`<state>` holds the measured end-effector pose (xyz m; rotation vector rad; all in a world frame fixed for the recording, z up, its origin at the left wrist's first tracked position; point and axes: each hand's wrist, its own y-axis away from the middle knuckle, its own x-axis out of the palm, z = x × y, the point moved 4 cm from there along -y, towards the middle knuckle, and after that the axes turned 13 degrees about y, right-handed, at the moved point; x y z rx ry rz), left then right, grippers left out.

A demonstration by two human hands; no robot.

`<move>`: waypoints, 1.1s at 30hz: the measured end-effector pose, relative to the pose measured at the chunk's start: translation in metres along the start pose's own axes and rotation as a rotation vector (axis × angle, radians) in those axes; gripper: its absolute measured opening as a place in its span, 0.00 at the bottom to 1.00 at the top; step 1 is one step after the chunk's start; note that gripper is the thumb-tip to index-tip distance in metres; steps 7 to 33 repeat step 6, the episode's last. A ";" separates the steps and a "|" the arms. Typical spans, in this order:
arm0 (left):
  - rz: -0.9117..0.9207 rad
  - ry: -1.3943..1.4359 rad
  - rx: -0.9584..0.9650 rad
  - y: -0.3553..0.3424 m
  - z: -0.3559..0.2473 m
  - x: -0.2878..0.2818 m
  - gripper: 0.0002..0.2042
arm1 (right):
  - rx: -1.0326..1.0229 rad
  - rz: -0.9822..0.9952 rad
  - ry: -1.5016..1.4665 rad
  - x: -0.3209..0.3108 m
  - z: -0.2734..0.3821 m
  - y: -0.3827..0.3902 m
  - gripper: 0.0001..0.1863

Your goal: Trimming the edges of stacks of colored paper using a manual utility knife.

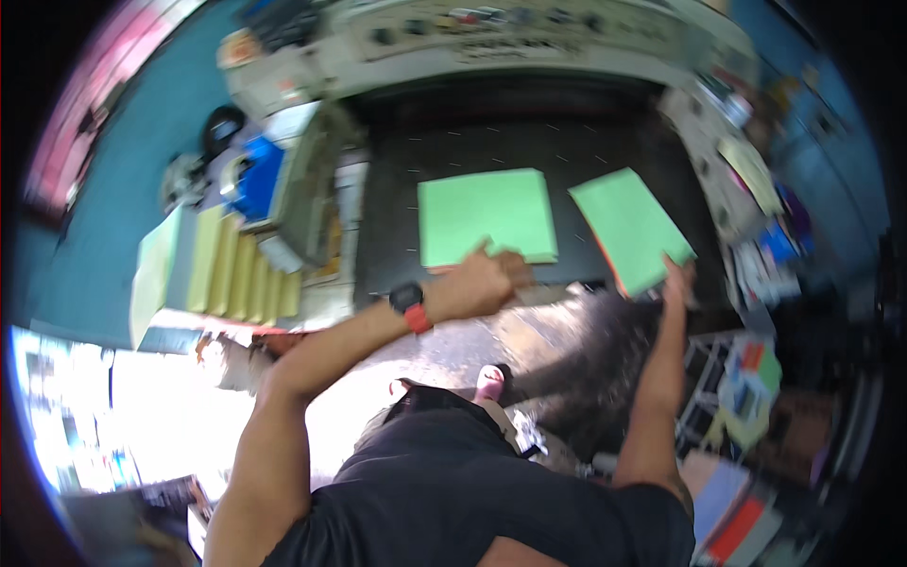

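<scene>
A stack of light green paper sheets [487, 215] lies on the dark bed of a large machine [453, 142]. My left hand [491, 279], with a watch on a red strap at its wrist, is at the stack's near edge; its index finger reaches over the paper and the other fingers are loosely bent and slightly blurred. I cannot see anything held in it. My right hand [678, 279] grips the near right corner of a second green sheaf [633, 227], thumb on top. This sheaf sits slanted, with an orange-red left edge, to the right of the stack.
To the left stand folded yellowish paper packs [241, 269], a blue object [260, 180] and a grey box-like part [307, 189]. The machine's pale panel [510, 47] runs along the far side. Papers and small items crowd the right side [765, 227]. A white wire rack [704, 378] stands below it.
</scene>
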<state>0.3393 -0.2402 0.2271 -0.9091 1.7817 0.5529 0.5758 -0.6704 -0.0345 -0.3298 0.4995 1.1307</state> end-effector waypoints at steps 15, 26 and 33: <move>-0.636 1.057 0.373 0.126 -0.100 -0.128 0.16 | -0.236 -0.355 0.807 -0.021 0.070 0.021 0.38; -0.636 1.057 0.373 0.126 -0.100 -0.128 0.16 | -0.236 -0.355 0.807 -0.021 0.070 0.021 0.38; -0.636 1.057 0.373 0.126 -0.100 -0.128 0.16 | -0.236 -0.355 0.807 -0.021 0.070 0.021 0.38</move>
